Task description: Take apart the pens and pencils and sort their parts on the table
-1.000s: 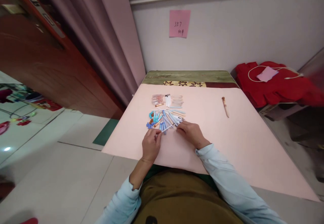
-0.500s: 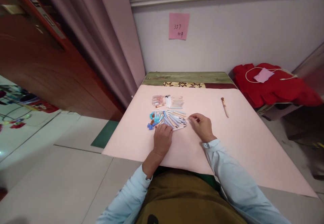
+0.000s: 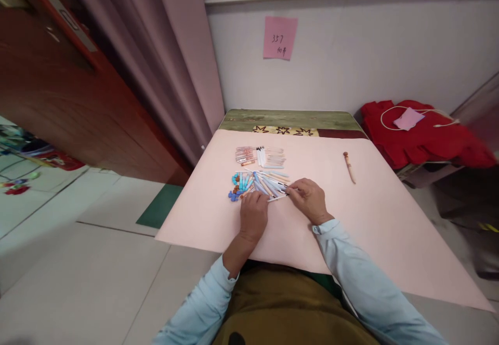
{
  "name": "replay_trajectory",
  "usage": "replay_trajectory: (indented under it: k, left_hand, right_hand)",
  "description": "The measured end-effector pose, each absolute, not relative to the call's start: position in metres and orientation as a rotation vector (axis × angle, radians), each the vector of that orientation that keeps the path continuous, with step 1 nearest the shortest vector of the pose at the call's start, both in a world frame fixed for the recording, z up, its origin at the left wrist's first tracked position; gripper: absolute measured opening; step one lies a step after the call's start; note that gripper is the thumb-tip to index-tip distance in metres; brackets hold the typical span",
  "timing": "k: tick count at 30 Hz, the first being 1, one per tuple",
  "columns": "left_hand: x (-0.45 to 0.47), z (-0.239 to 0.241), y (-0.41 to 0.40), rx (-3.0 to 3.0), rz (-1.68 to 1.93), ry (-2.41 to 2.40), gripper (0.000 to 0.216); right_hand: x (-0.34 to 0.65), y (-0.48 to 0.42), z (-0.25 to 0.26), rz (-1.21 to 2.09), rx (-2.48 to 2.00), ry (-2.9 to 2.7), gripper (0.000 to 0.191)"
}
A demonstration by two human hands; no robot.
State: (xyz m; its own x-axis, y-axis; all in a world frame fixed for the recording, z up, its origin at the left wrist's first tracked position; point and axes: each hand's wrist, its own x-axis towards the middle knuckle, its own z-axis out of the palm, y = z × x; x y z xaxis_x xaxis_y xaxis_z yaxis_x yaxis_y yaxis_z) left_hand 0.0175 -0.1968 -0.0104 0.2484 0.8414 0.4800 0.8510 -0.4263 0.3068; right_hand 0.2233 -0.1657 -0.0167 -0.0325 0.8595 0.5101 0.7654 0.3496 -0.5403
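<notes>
We are reading the clock from the heaped pens and pen parts (image 3: 262,183), with twelve towards the wall. Our left hand (image 3: 254,214) is resting at six o'clock, just at the near edge of the heap, its thumb and fingers pinching a slim white stick (image 3: 277,198). That stick is lying slantwise at four o'clock, beside the heap, its dark-tipped end pointing towards our right hand (image 3: 307,199). The right hand is reaching in from four o'clock, thumb and fingers drawn together close by that tip; we cannot tell whether they are gripping it.

Blue and turquoise pieces (image 3: 235,189) are clustering at nine o'clock of the heap. Beyond it, clear barrels (image 3: 245,154) are lying at eleven, dark-tipped white sticks (image 3: 261,156) at twelve and pale tubes (image 3: 276,157) at one. A single pen with a brown top (image 3: 350,167) is lying well apart at three. All these are resting on a pale pink sheet (image 3: 374,241). Farther out, near three, red cloth (image 3: 429,145) is sitting past the sheet's edge, and a pink note (image 3: 279,38) is hanging on the wall at twelve.
</notes>
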Motion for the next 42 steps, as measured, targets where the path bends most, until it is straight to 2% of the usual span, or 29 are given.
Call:
replay_trajectory:
  k: [4,8,12,16,21,27,35,42]
  left_hand:
    - [0.015,-0.008,-0.200,-2.506,-1.058,-1.718,0.009]
    - [0.009,-0.008,-0.200,-2.447,-1.332,-1.776,0.010]
    - [-0.007,-0.008,-0.194,-2.176,-1.682,-1.919,0.011]
    - [-0.036,-0.005,-0.190,-1.864,-1.806,-1.997,0.014]
    - [-0.063,-0.007,-0.190,-1.706,-1.770,-2.119,0.015]
    - [-0.063,-0.013,-0.187,-1.800,-1.682,-2.133,0.014]
    - [-0.048,-0.005,-0.189,-2.065,-0.987,-2.049,0.012]
    - [-0.043,-0.005,-0.190,-2.167,-0.849,-1.915,0.009]
  right_hand:
    - [0.223,-0.167,-0.016,0.142,-1.511,-1.723,0.020]
    - [0.222,-0.168,-0.015,0.199,-1.359,-1.859,0.016]
    - [0.223,-0.167,-0.018,0.195,-1.257,-2.085,0.019]
    - [0.224,-0.166,-0.022,0.206,-1.231,-2.210,0.022]
    - [0.223,-0.167,-0.021,0.216,-1.140,-2.275,0.021]
    - [0.223,-0.169,-0.018,0.140,-1.194,-2.219,0.015]
    - [0.220,-0.172,-0.014,0.140,-1.220,-2.120,0.015]
    - [0.217,-0.174,-0.013,0.118,-1.254,-2.026,0.017]
